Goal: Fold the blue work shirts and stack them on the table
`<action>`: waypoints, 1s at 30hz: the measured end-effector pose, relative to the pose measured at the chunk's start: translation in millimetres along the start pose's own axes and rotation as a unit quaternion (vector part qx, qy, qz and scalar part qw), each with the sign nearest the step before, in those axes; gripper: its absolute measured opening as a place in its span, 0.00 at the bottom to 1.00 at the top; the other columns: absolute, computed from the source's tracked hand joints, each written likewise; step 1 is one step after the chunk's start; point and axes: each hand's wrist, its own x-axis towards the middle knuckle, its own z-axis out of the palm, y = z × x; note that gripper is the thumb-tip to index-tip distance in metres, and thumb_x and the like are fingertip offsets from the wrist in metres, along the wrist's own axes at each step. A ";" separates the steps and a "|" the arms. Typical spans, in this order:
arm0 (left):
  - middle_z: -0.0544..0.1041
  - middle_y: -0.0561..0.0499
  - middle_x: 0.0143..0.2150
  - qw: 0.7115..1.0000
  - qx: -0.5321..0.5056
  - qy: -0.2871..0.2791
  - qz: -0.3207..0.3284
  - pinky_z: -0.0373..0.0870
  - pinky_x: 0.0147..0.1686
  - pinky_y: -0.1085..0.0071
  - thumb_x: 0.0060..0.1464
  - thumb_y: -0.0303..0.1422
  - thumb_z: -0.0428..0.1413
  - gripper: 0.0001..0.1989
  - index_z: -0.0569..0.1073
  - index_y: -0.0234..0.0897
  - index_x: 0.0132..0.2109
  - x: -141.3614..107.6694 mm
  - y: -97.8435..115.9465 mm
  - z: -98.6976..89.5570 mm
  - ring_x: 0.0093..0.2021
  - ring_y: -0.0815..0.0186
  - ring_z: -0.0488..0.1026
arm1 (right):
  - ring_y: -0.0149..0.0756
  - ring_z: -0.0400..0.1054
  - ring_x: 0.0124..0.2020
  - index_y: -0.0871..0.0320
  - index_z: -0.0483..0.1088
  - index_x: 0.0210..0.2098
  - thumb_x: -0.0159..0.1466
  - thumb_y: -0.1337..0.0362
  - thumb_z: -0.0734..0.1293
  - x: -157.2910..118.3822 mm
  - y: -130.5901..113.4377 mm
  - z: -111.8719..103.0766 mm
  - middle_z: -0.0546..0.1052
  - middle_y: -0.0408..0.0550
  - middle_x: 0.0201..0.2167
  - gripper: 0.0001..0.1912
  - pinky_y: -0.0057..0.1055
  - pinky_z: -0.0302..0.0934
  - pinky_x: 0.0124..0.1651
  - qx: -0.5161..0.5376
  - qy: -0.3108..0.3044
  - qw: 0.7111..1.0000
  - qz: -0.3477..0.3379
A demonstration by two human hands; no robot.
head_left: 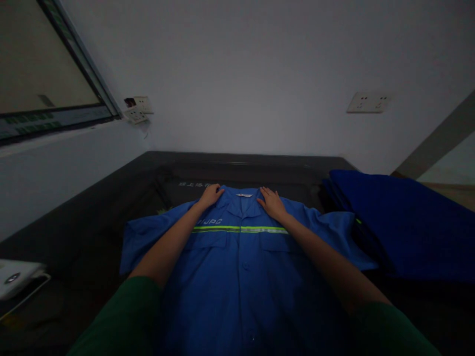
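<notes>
A blue short-sleeved work shirt [226,277] lies spread front side up, its collar pointing toward the wall. Across its chest run a yellow-green and silver reflective stripe and pale lettering, partly covered by my left forearm. My left hand [211,195] rests on the shirt's shoulder beside the left edge of the collar, fingers reaching forward. On the other side of the collar, my right hand [271,202] lies flat with its fingers apart. A small white label [244,195] shows inside the neck. The shirt's lower part is in deep shade.
Beneath the shirt is a dark surface [170,170] with pale printed characters. Folded dark blue cloth [408,222] is piled at the right, touching the sleeve. A white device [18,277] with a cable sits at the left edge. Wall sockets [369,102] and a window [48,59] are behind.
</notes>
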 end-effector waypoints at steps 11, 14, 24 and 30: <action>0.76 0.41 0.47 0.999 0.023 0.027 -0.028 0.67 0.49 0.65 0.61 0.36 0.50 0.14 0.70 0.33 0.50 -1.4 9.7 13.6 0.48 0.58 0.73 | 0.44 0.44 0.69 0.63 0.50 0.68 0.70 0.55 0.52 6.8 3.8 -0.4 0.54 0.56 0.68 0.30 0.50 0.38 0.68 -0.016 -0.033 0.999 -0.003; 0.73 0.39 0.51 0.998 0.042 0.042 -0.026 0.65 0.52 0.58 0.60 0.36 0.51 0.18 0.68 0.34 0.55 -14.1 13.1 9.5 0.53 0.53 0.69 | 0.46 0.43 0.69 0.65 0.50 0.68 0.69 0.57 0.54 1.1 2.2 -5.3 0.53 0.56 0.68 0.30 0.51 0.40 0.67 -0.021 -0.032 0.999 -0.005; 0.51 0.36 0.70 0.993 0.105 -0.011 0.059 0.50 0.65 0.58 0.62 0.38 0.45 0.31 0.52 0.26 0.68 -31.4 26.1 19.2 0.70 0.54 0.49 | 0.48 0.45 0.69 0.64 0.58 0.64 0.70 0.59 0.55 1.1 -20.0 -15.5 0.54 0.57 0.68 0.26 0.54 0.39 0.67 -0.058 -0.017 0.997 -0.039; 0.48 0.37 0.71 0.995 0.074 -0.074 0.006 0.48 0.65 0.54 0.63 0.46 0.43 0.33 0.51 0.33 0.69 -28.4 20.0 17.2 0.70 0.52 0.47 | 0.48 0.44 0.69 0.59 0.55 0.65 0.70 0.55 0.54 3.9 -12.5 -7.4 0.52 0.54 0.69 0.27 0.57 0.39 0.66 -0.037 -0.068 0.997 0.014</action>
